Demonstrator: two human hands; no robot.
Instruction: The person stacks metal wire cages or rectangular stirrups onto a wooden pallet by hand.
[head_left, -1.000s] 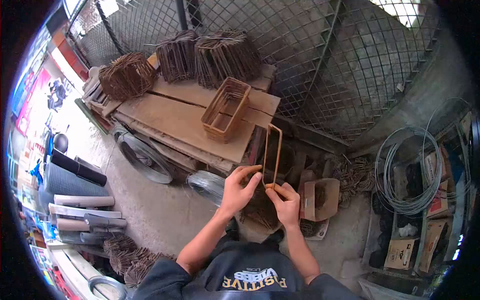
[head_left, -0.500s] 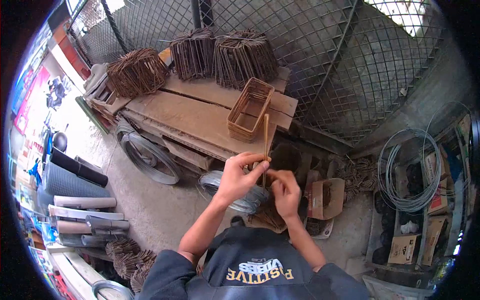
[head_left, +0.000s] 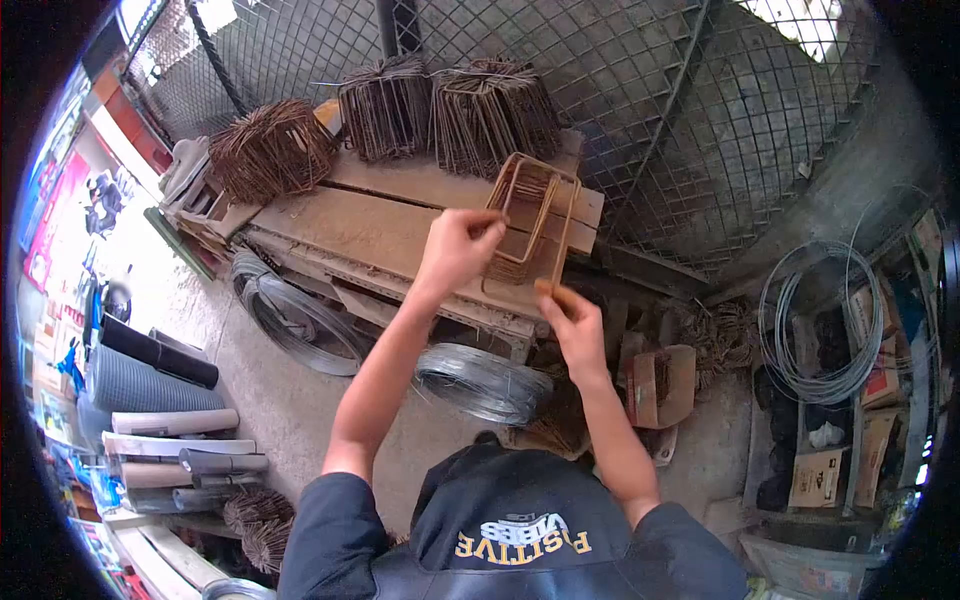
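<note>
A rectangular steel stirrup (head_left: 568,228), bent from thin rusty rod, is held up over the bench between my two hands. My left hand (head_left: 460,252) is closed, its fingers pinched at the stirrup's left side. Lower and to the right, my right hand (head_left: 574,318) pinches the near right corner between thumb and fingers. Directly behind and below lies a neat stack of matching stirrups (head_left: 508,268) on the wooden bench (head_left: 370,232). Part of that stack is hidden by my left hand and the held stirrup.
Bundles of rusty stirrups (head_left: 495,115) line the bench's back, against a wire mesh fence (head_left: 640,110). Coils of galvanised wire (head_left: 485,385) lie below the front edge. A cardboard box (head_left: 665,388) sits at right; mesh rolls (head_left: 155,378) lie at left.
Both hands have moved apart and forward toward the stack. The stirrup, seen edge-on before, has turned so its open rectangle shows above the stack.
</note>
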